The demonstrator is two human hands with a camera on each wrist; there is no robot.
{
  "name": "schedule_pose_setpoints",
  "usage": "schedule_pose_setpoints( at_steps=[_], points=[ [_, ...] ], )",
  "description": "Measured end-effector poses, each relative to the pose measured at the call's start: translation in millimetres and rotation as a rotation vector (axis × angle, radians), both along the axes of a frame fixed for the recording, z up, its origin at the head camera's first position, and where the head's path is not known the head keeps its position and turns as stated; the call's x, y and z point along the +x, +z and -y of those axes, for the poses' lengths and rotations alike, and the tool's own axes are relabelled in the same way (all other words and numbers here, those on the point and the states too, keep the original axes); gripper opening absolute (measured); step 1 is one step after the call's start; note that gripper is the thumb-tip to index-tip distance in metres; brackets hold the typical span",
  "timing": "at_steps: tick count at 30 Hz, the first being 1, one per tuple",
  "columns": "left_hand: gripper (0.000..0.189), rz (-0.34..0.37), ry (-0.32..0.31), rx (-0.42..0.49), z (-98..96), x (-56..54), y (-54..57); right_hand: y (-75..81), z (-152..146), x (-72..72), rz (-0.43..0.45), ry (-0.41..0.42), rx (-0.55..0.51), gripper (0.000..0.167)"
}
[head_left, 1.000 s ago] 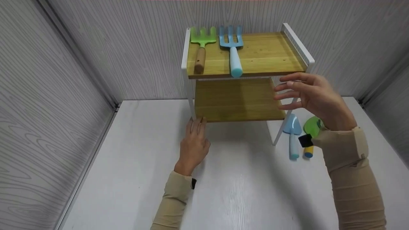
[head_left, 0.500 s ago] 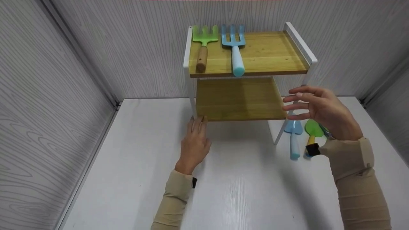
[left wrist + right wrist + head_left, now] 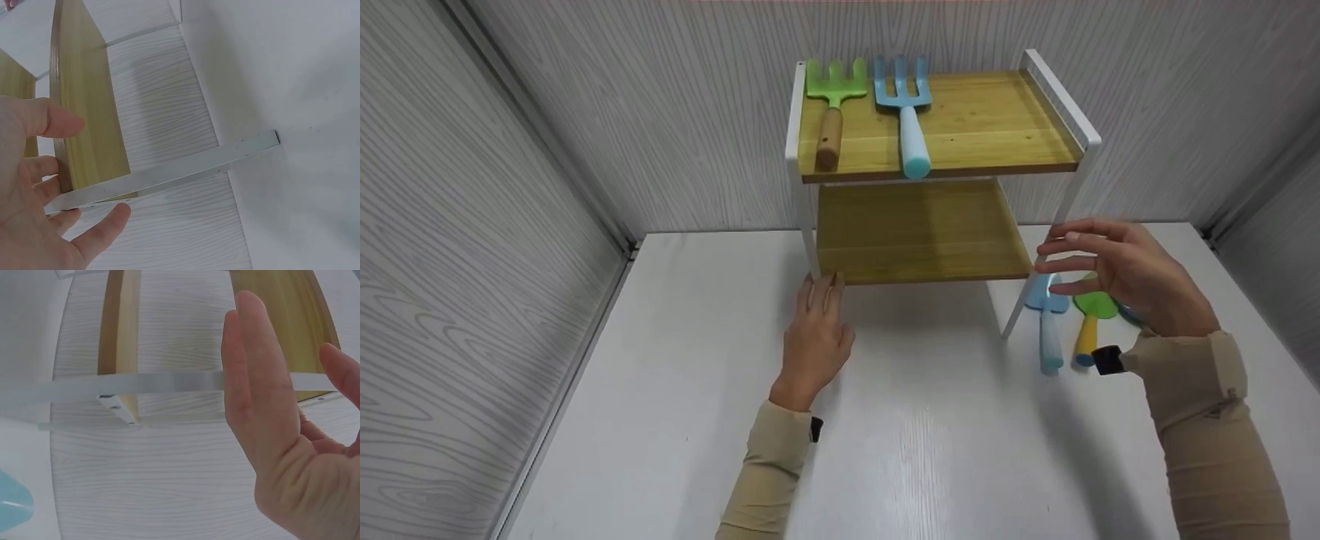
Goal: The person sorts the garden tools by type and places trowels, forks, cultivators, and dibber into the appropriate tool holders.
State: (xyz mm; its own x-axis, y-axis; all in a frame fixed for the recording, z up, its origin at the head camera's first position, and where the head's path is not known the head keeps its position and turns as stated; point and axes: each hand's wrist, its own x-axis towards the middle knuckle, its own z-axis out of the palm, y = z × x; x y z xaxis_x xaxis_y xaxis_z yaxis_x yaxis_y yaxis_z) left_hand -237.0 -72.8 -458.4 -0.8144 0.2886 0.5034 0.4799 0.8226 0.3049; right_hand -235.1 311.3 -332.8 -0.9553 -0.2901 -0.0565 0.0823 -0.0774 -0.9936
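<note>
A two-tier wooden shelf (image 3: 986, 120) with a white frame stands at the back. My left hand (image 3: 814, 341) touches its front left leg at the lower board, fingers mostly straight; in the left wrist view the fingers lie either side of the white leg (image 3: 185, 169). Beside the front right leg, my right hand (image 3: 1140, 274) is raised with fingers extended and holds nothing. On the top board lie a green hand fork (image 3: 832, 94) with a brown handle and a light blue hand fork (image 3: 913, 139), tines toward the back.
Right of the shelf, a blue trowel (image 3: 1051, 337) and a green trowel (image 3: 1095, 304) with a yellow handle lie on the white table (image 3: 915, 450). Another item (image 3: 1129, 313) is mostly hidden behind my right hand. Grey wood-grain walls (image 3: 697, 112) enclose the back and sides.
My right hand has moved down and slightly right along the front right leg, from near the top board to about the lower board's height. My left hand stays at the left leg.
</note>
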Motion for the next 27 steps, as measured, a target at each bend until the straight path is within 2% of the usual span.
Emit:
schedule_pose_setpoints(
  at_steps=[8,12,17,27],
  points=[
    [0.064,0.001,0.002,-0.015,-0.2,-0.1,-0.6,-11.9,-10,-0.2,0.016,0.001,-0.013,0.022],
    [0.064,-0.007,0.006,-0.017,0.6,-1.0,-1.2,-16.8,-17,-1.8,0.051,-0.032,0.001,0.019],
    [0.065,-0.015,0.000,-0.025,1.0,-0.7,-0.4,-22.2,-29,-4.2,0.137,-0.094,0.048,0.013],
    [0.067,0.006,0.010,-0.030,0.8,-0.5,-1.7,-34.0,-46,-5.7,0.174,-0.121,0.024,0.012]
  ],
)
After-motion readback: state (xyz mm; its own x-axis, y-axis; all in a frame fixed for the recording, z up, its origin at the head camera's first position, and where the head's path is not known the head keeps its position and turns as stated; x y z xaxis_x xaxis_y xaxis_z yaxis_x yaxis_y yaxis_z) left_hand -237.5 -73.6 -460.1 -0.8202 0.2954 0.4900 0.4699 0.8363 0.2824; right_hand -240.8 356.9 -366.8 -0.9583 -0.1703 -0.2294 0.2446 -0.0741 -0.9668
